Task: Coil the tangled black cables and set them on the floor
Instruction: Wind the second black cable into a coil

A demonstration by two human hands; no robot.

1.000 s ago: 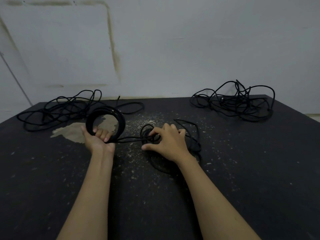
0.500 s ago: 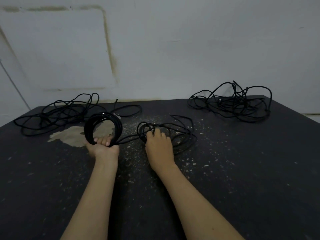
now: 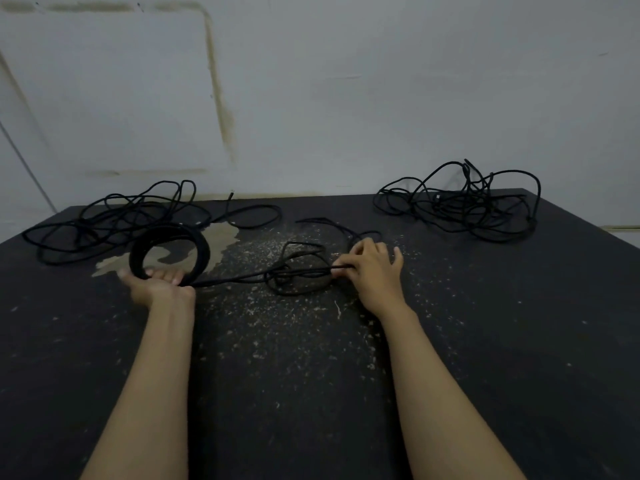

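Head view, fingers: those of the left hand (image 3: 157, 287) curl up through the bottom of the coiled cable (image 3: 169, 252) and grip it; those of the right hand (image 3: 372, 271) pinch a strand of the loose cable (image 3: 298, 271) between thumb and forefinger, the other fingers (image 3: 396, 254) spread and relaxed.
Coiled cable: a thick black ring of several turns, held upright on edge just above the bench (image 3: 311, 393), left of centre.
Loose cable: a taut black strand runs from the bottom of the ring rightward to the pinching right hand; it passes through a small knot of loops that lies on the bench between the two hands, and further strands trail behind the right hand.
Left tangle (image 3: 114, 220): a spread heap of black cable at the far left of the bench, behind the ring; whether it touches the ring cannot be told.
Right tangle (image 3: 460, 206): a second heap of black cable at the far right, well apart from both hands.
Bench: dark top, strewn with pale flecks and a worn tan patch (image 3: 221, 240) behind the ring.
Wall (image 3: 346, 98): pale grey, with brownish streaks, behind the bench.
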